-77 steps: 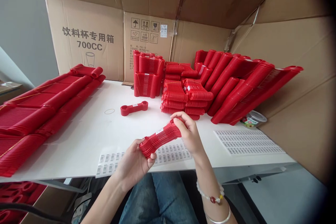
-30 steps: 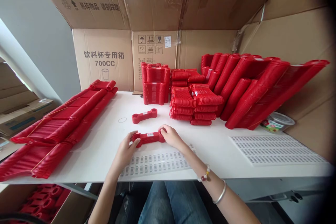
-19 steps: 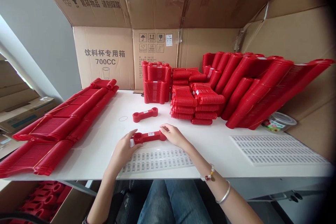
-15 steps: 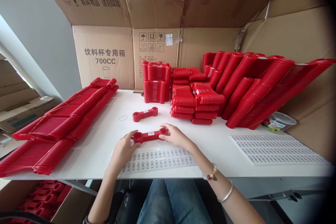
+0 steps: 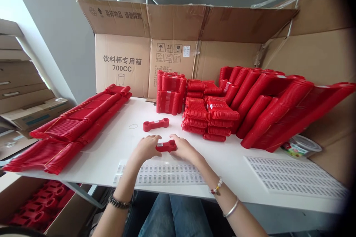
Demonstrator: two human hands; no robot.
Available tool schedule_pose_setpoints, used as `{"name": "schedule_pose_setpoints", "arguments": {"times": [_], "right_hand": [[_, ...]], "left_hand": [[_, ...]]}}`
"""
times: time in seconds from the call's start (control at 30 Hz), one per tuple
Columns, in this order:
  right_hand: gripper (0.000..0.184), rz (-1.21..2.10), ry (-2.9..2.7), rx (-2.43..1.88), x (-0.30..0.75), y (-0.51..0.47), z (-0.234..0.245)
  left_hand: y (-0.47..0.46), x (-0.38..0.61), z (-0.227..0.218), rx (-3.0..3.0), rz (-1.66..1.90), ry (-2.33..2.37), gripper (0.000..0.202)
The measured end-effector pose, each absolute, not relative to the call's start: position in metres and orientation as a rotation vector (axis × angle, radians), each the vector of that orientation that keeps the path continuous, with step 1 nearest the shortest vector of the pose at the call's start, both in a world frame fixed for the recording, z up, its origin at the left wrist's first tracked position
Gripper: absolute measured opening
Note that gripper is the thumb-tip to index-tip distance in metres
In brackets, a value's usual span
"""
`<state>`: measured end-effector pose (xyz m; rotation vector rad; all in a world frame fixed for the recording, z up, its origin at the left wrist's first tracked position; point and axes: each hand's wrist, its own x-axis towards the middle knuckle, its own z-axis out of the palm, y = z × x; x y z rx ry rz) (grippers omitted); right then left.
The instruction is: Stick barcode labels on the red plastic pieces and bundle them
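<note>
Both my hands are on one red plastic bar with ring-shaped ends [image 5: 166,146], which carries a small white barcode label. My left hand [image 5: 148,146] is closed over the bar's left end and hides that ring. At the other end, my right hand [image 5: 183,148] grips beside the right ring with thumb and fingers. Just in front of the hands lies a sheet of barcode labels [image 5: 167,174]. Behind them on the table is a second labelled red bar [image 5: 156,124], not touched by either hand.
Banded rows of red bars [image 5: 83,118] lie at the left, and more red stacks [image 5: 208,113] fill the back and right. A second label sheet [image 5: 294,177] and a clear round tub [image 5: 302,145] are at right. Opened cardboard [image 5: 122,52] walls the back. A box of red parts [image 5: 41,203] sits below left.
My left hand has slid over the left end of the bar, hiding its ring. My right hand still holds the right end. The whole view has tilted and shifted slightly.
</note>
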<state>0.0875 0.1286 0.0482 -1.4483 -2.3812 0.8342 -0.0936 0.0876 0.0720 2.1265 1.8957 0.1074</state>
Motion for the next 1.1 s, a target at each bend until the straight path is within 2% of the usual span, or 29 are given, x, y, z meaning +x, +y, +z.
{"name": "schedule_pose_setpoints", "arguments": {"times": [0.2, 0.5, 0.8, 0.9, 1.03, 1.1], "right_hand": [[0.075, 0.826, -2.463, -1.348, 0.088, 0.142, 0.04], [0.074, 0.75, -2.505, -1.261, 0.087, 0.143, 0.041], [0.066, 0.821, -2.481, -1.228, 0.092, 0.153, 0.046], [0.073, 0.892, -2.449, -1.203, 0.09, 0.157, 0.052], [0.094, 0.915, -2.348, -1.179, 0.092, 0.149, 0.062], [0.1, 0.931, -2.303, -1.188, 0.1, 0.138, 0.065]], "left_hand": [[0.127, -0.065, 0.076, 2.181, -0.195, 1.752, 0.064], [0.127, -0.09, 0.076, 2.333, -0.311, 1.73, 0.026], [0.13, -0.096, 0.066, 2.362, -0.292, 1.728, 0.016], [0.132, -0.101, 0.071, 2.354, -0.249, 1.74, 0.011], [0.138, -0.115, 0.084, 2.339, -0.183, 1.801, 0.001], [0.143, -0.123, 0.094, 2.331, -0.142, 1.856, 0.003]]}}
